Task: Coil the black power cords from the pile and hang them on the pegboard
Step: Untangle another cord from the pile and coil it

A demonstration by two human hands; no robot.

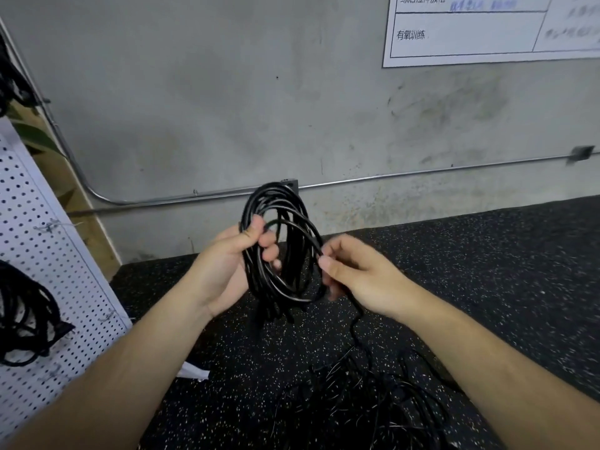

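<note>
Several loops of glossy black power cord (285,193) form an upright coil held in the air in front of the person, above the floor and just in front of the wall's base. The left hand (227,266) grips the coil's left side: the thumb presses over the bundled strands and the fingers curl through the middle of the loops. The right hand (360,274) pinches a single strand at the coil's right edge between thumb and forefinger, the remaining fingers curled loosely below. From that hand the loose cord tail (355,323) drops down into the tangled pile of black cords (373,404) lying on the floor low in the view, between the two forearms.

Black rubber flooring flecked with white (487,271) lies under the pile. At the left a white perforated pegboard (48,271) leans back at a slant; one coiled black cord (22,319) already hangs on its lower part, and a bare wire hook (48,226) sticks out higher up. A small white scrap (193,373) lies on the floor by the pegboard's foot.

Behind everything stands a stained grey concrete wall (227,108). A thin metal conduit (194,198) runs along it, passing just behind the coil's top, and a white printed chart (470,34) is fixed at the upper right.
</note>
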